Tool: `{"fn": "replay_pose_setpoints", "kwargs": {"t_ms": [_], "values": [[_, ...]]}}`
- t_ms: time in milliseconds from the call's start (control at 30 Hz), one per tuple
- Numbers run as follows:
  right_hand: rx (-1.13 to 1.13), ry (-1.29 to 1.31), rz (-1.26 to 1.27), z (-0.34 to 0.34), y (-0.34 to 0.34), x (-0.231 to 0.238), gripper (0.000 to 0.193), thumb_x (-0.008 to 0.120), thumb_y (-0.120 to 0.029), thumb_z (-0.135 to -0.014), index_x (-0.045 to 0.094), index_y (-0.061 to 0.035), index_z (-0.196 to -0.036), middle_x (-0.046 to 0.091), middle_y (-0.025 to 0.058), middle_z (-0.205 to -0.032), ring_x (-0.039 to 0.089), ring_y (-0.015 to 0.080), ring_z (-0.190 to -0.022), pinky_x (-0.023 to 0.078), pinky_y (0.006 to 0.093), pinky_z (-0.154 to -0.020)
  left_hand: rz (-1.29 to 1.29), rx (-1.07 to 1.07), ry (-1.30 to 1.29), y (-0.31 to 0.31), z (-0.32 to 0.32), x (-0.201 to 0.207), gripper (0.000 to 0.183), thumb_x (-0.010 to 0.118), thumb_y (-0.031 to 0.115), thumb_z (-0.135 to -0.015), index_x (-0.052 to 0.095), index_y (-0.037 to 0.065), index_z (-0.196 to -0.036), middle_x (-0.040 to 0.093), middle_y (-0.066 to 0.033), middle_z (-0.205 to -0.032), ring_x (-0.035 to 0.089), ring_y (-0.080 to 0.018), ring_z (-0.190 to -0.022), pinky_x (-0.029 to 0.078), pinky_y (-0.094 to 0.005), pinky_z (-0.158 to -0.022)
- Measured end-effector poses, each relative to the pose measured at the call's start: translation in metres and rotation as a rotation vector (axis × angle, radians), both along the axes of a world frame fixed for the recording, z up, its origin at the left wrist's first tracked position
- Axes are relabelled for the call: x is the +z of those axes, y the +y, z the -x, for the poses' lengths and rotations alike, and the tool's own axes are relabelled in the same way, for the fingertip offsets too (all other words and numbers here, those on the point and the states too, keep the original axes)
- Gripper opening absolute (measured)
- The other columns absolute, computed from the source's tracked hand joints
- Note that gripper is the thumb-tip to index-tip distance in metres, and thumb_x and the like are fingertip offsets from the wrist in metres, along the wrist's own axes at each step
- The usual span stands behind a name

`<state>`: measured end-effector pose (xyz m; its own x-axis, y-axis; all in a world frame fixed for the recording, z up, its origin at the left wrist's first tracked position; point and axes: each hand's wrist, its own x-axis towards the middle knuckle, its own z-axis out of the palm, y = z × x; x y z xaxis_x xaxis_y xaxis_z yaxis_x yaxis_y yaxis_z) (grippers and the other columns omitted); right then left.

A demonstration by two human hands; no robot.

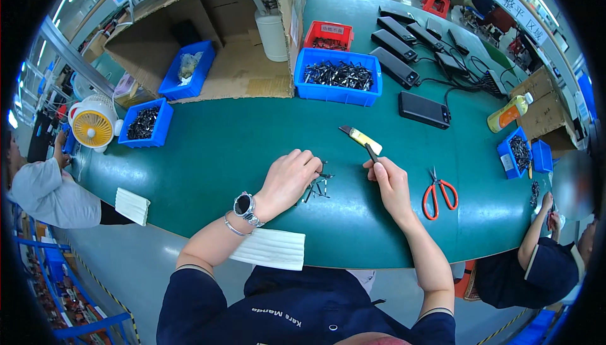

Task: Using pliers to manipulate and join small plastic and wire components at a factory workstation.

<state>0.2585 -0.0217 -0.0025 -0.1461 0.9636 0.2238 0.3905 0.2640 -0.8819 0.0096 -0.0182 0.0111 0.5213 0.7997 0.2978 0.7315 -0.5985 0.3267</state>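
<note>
My left hand (291, 179), with a watch and bangle at the wrist, is curled over a loose pile of small black-and-silver parts (320, 186) on the green table. Its fingertips press together at the pile's edge, and what they pinch is hidden. To the right, my right hand (390, 184) grips a slim dark tool (371, 153) between thumb and fingers, its tip pointing up and away. Just beyond that tip lies a yellow utility knife (364, 139). Red-handled pliers (435, 195) rest on the table right of my right hand.
Beyond my hands stand a blue bin (341, 95) of small parts, a red bin (319, 29), black power banks (424, 109) with cables, and a cardboard box (246, 89). A folded white cloth (273, 249) lies at the near edge. Co-workers sit at both sides.
</note>
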Motion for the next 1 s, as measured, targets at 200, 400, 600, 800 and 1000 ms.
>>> {"fn": "replay_pose_setpoints", "kwargs": {"t_ms": [200,400,600,800,1000], "values": [[-0.001,0.021,0.015,0.001,-0.001,0.003,0.023,0.047,-0.015,-0.096,0.063,0.0005,-0.092,0.057,0.0066,-0.071,0.055,0.0161,-0.064,0.043,0.0299,-0.060,-0.060,0.030,-0.024,0.002,0.001,0.002,0.011,0.067,0.014,-0.080,0.058,0.009,-0.085,0.055,-0.0030,-0.079,0.055,-0.0215,-0.078,0.046,-0.0344,-0.067],[0.006,0.005,0.007,0.002,-0.004,0.002,0.022,0.048,-0.015,-0.096,0.063,0.0010,-0.093,0.056,0.0061,-0.070,0.053,0.0157,-0.063,0.042,0.0298,-0.060,-0.110,0.049,-0.128,0.004,0.003,0.003,0.011,0.066,0.013,-0.081,0.057,0.008,-0.084,0.059,-0.0034,-0.082,0.058,-0.0219,-0.081,0.046,-0.0344,-0.069],[-0.005,-0.017,0.009,0.004,-0.005,0.003,0.023,0.047,-0.015,-0.096,0.063,0.0011,-0.093,0.056,0.0062,-0.070,0.052,0.0158,-0.063,0.041,0.0299,-0.059,-0.059,0.022,-0.190,-0.001,0.003,0.008,0.012,0.067,0.014,-0.082,0.057,0.008,-0.085,0.062,-0.0025,-0.082,0.060,-0.0211,-0.078,0.047,-0.0340,-0.068],[-0.017,-0.014,0.002,0.003,-0.002,0.003,0.023,0.047,-0.015,-0.096,0.063,0.0010,-0.093,0.057,0.0067,-0.071,0.055,0.0164,-0.065,0.043,0.0298,-0.061,-0.064,0.010,-0.211,0.001,0.001,0.009,0.012,0.067,0.014,-0.082,0.058,0.008,-0.088,0.063,-0.0023,-0.081,0.060,-0.0205,-0.075,0.048,-0.0334,-0.067],[-0.021,0.005,0.021,0.001,0.003,0.001,0.023,0.047,-0.015,-0.095,0.064,0.0009,-0.093,0.058,0.0074,-0.070,0.057,0.0169,-0.064,0.045,0.0300,-0.060,-0.073,-0.003,-0.212,0.006,0.001,0.010,0.008,0.065,0.013,-0.083,0.060,0.008,-0.087,0.062,-0.0030,-0.078,0.060,-0.0212,-0.072,0.048,-0.0335,-0.065]]}}
